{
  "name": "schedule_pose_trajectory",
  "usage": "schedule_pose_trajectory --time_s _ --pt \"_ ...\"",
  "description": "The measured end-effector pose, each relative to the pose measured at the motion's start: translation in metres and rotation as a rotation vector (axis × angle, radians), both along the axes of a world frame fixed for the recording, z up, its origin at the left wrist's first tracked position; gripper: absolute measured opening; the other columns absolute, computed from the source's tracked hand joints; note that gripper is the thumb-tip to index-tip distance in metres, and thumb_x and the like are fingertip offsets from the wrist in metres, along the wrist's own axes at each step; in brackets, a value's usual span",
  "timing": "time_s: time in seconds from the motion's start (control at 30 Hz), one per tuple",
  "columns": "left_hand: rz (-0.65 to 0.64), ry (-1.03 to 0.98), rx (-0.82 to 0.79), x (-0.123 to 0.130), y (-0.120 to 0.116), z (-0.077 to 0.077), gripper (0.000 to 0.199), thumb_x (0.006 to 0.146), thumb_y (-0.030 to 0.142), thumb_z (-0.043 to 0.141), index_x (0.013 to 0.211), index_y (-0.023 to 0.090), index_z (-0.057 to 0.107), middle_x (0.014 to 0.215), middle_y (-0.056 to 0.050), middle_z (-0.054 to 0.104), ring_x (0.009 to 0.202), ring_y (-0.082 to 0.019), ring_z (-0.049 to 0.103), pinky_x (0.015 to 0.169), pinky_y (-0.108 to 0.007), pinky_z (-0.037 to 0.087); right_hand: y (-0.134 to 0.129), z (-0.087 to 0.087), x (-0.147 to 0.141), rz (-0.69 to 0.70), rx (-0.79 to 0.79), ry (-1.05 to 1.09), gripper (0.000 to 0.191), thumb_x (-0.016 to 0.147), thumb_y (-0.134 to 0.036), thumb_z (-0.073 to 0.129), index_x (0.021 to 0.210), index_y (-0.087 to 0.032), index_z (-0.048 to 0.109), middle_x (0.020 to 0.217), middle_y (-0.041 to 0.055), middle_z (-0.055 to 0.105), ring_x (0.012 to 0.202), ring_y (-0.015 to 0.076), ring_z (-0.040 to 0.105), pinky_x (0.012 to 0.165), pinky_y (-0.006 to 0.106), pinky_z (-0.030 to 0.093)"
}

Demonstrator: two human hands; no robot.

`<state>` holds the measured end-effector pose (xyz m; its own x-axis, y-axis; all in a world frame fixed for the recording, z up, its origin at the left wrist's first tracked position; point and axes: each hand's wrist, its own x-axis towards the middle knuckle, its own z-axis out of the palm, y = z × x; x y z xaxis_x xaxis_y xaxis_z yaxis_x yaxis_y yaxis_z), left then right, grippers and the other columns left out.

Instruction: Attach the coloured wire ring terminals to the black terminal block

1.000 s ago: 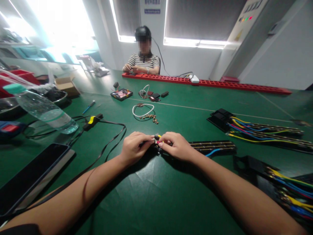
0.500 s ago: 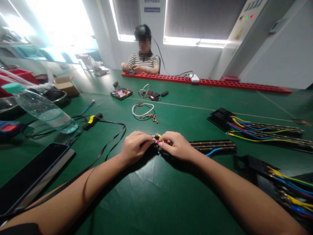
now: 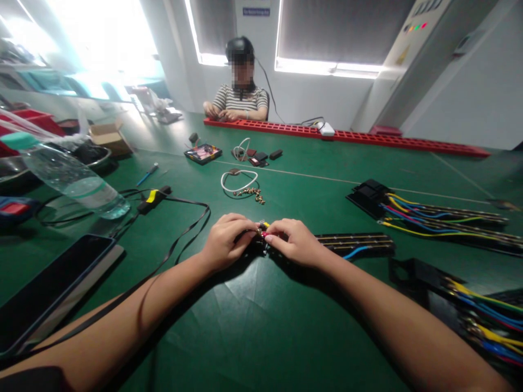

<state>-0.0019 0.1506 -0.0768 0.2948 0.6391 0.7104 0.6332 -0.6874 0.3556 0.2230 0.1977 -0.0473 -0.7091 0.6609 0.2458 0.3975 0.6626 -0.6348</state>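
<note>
Pinched between the fingertips of both hands, low over a green tabletop [image 3: 253, 326], is a small wired end [image 3: 263, 234] with bits of red, yellow and bare metal showing. The left hand [image 3: 229, 242] closes thumb and forefinger on it from one side; the right hand [image 3: 296, 242] closes on it from the other, near the red part. Whether either also holds a loose piece is too small to tell. The two-sided pinch probably keeps such a tiny part steady and turned toward the wearer. A long black strip [image 3: 368, 243] with a blue wire extends from behind the right hand; lying flat, it seems to let the table take its weight, though the fingers hide where it meets the wired end. Just beyond the hands, small brass-coloured pieces [image 3: 253, 193] lie loose beside a white loop [image 3: 256, 178], perhaps kept there for easy reach. To the right, more black assemblies [image 3: 370, 198] lie with their coloured wires pointing away from the hands, which may help avoid tangles. To the left are a tilted water bottle [image 3: 87, 193] and a phone [image 3: 53, 288]. Across the table sits a person in a striped shirt [image 3: 241, 100].
</note>
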Motion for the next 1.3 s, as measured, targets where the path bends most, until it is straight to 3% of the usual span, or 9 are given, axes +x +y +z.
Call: schedule_pose_trajectory --time_s 0.2,0.47,0.8,1.3 --pt "-0.006 0.056 -0.01 -0.005 -0.003 0.006 0.02 0.09 0.027 0.063 0.109 0.018 0.063 0.109 -0.01 0.072 0.1 -0.024 0.065 0.09 -0.04 0.051 -0.001 -0.002 0.001 -0.029 -0.033 -0.002 0.016 0.092 -0.029 0.063 0.087 -0.018 0.072 0.084 0.0035 0.072 0.077 0.0149 0.06 0.072 0.027 0.04" --pt "0.031 0.184 0.0 -0.018 0.001 0.001 0.03 0.091 0.038 0.065 0.114 0.018 0.063 0.107 -0.009 0.07 0.096 -0.022 0.065 0.086 -0.036 0.047 -0.001 -0.005 0.001 -0.044 -0.147 0.081 0.016 0.089 -0.031 0.065 0.097 -0.017 0.068 0.079 0.0004 0.068 0.069 0.012 0.058 0.065 0.024 0.039" --pt "-0.007 0.261 0.092 -0.023 0.008 -0.002 0.023 0.094 0.038 0.065 0.113 0.024 0.068 0.107 -0.006 0.072 0.093 -0.019 0.065 0.082 -0.033 0.043 -0.001 -0.005 0.001 -0.04 -0.112 0.053 0.016 0.09 -0.031 0.062 0.101 -0.019 0.066 0.076 -0.0013 0.063 0.067 0.0112 0.054 0.064 0.024 0.037" --pt "0.01 0.252 0.046 -0.02 0.002 -0.002 0.024 0.093 0.031 0.064 0.113 0.019 0.065 0.109 -0.009 0.072 0.098 -0.022 0.066 0.088 -0.037 0.049 -0.001 -0.006 0.001 -0.083 -0.151 0.081 0.016 0.089 -0.03 0.064 0.1 -0.019 0.065 0.073 -0.002 0.065 0.063 0.0109 0.056 0.062 0.024 0.038"
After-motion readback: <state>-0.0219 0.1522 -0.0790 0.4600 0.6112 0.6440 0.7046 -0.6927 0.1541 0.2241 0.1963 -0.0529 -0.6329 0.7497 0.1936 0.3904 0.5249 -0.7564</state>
